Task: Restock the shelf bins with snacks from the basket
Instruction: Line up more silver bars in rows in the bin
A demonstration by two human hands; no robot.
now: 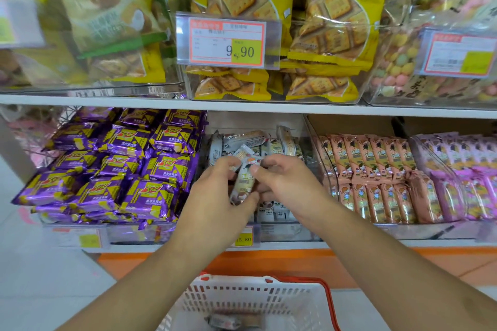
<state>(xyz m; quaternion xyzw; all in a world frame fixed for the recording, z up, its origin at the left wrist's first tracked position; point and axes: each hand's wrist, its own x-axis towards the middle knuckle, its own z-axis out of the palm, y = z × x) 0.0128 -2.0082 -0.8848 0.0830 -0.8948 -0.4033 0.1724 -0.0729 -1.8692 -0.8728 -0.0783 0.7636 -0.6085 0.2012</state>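
So both hands are over the middle bin, left hand and right hand pinching the same grey snack bar, which stands nearly upright, long axis running top to bottom. Purple packs crowd that bin's left wall, pink bars its right, with open room only above the grey bars inside. Below that bin sits the white basket, a couple of snacks left in it.

Purple foil packets with yellow triangles sit beside pale grey-white snack bars, then salmon-pink bars and brighter pink ones. Above, yellow cracker bags; below, a white latticed basket with red rim.
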